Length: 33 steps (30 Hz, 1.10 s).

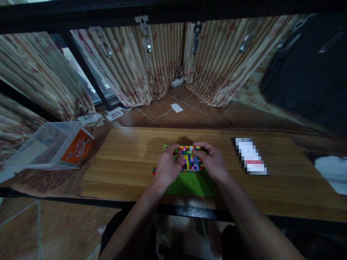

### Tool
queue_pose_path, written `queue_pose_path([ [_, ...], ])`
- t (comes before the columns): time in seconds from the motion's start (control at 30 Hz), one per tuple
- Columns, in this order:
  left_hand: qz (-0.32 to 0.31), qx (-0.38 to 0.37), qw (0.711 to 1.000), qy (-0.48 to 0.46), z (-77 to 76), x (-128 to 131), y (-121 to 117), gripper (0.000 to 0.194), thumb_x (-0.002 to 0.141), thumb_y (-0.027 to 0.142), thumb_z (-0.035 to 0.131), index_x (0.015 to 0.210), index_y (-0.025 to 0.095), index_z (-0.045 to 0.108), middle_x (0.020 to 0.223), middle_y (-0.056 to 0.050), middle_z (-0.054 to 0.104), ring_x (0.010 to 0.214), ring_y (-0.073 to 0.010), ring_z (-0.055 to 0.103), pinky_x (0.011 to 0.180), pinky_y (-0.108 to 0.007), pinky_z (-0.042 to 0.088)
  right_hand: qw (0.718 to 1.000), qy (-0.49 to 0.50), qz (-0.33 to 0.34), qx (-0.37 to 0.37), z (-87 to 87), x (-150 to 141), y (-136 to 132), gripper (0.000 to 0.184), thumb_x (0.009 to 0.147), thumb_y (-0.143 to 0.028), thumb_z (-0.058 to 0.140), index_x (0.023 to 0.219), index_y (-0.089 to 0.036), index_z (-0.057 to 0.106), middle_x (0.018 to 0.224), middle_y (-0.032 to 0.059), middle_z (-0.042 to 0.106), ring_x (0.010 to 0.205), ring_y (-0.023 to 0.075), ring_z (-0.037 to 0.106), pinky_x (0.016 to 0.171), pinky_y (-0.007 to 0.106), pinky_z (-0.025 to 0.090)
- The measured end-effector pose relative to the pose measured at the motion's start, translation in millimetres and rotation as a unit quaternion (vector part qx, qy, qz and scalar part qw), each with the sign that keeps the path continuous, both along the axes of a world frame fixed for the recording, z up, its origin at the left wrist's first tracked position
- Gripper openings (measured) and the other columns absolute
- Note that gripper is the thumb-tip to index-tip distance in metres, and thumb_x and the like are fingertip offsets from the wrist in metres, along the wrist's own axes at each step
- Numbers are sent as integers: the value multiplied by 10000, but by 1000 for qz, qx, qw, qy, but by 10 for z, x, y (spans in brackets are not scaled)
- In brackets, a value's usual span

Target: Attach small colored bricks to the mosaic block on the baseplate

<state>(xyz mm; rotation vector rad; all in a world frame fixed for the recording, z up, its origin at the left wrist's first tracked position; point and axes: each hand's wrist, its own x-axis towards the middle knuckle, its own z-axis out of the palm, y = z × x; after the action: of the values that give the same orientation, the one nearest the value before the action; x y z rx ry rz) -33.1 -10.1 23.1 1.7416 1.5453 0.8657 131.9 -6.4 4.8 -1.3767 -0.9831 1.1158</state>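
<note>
Table [130,162] first: a long wooden top running left to right across my view, with a clear plastic tub [48,146] off its left end on the floor side and a dark flat item [251,156], blurred out, lying to the right. Near the front edge, in the middle, lies a green baseplate [189,184], its long axis running away from me toward the curtains. On its far half sits a block mosaic [191,157], a patch of small studs in red, yellow, blue, pink and black, roughly square, flat on the plate.

I judge the work partly done: the far part of the plate is covered, while the near half shows bare green studs, so a good share is left to fill. A few loose blocks [154,170] peek out by the plate's left edge.

My left hand [168,168] is curled at the mosaic's left side, fingers touching it; my right hand [213,160] curls over the right side and top corner. Both press or pinch at the blocks, though I cannot tell whether either holds a loose piece.
</note>
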Motion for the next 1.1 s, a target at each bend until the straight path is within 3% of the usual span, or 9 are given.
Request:
queue_pose_path([
  [0.27, 3, -2, 1000, -5, 3, 2, 5, 303, 875, 173, 593, 1177, 175, 619, 1173, -106, 715, 969, -218, 711, 874, -376, 582, 1000, -25, -3, 10, -16, -3, 1, 342, 670, -409, 757, 947, -209, 740, 923, 33, 759, 775, 186, 669, 716, 320, 525],
  [0.63, -19, -32, 999, 16, -12, 41, -13, 472, 888, 188, 574, 1354, 121, 533, 1278, -161, 674, 1076, -255, 689, 957, -419, 548, 997, -70, -21, 14, -22, -14, 41, 338, 659, -428, 729, 906, -199, 752, 923, 41, 766, 812, 206, 675, 782, 356, 512],
  [0.97, -38, -36, 996, 71, 32, 37, -18, 349, 913, 243, 539, 1219, 104, 636, 1171, -170, 717, 999, -268, 697, 912, -410, 541, 1000, -5, -9, -6, -60, -11, 41, 364, 637, -435, 770, 918, -204, 755, 874, 26, 753, 733, 182, 644, 695, 322, 497],
  [1.1, -34, -41, 994, 96, 54, 41, -28, 403, 928, 275, 519, 1282, 101, 600, 1115, -164, 733, 928, -259, 704, 860, -393, 547, 1000, 2, -7, 3, -64, 11, 34, 344, 670, -453, 757, 918, -214, 763, 922, 33, 759, 794, 186, 651, 748, 330, 491],
])
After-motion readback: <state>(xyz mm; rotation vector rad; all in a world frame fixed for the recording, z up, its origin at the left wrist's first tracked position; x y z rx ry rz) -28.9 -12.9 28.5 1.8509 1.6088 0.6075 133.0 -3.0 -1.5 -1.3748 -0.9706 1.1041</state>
